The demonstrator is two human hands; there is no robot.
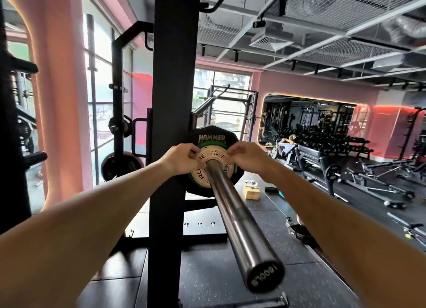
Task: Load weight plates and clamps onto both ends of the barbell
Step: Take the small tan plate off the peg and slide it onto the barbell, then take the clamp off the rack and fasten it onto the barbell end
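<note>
The barbell sleeve [235,215] runs from the lower right toward the rack, its end cap near me. On it sit a large black Hammer plate [208,135], a green plate [204,145] and a small white Rogue plate [215,156] outermost. My left hand [181,159] pinches the white plate's left edge. My right hand [247,156] pinches its right edge. Both arms are stretched out along the sleeve. No clamp shows on the sleeve.
A black rack upright [171,100] stands just left of the sleeve. Plates hang on storage pegs [119,167] at the left. A small cardboard box [252,191] lies on the floor beyond the plates. Benches and a dumbbell rack [332,144] fill the right side.
</note>
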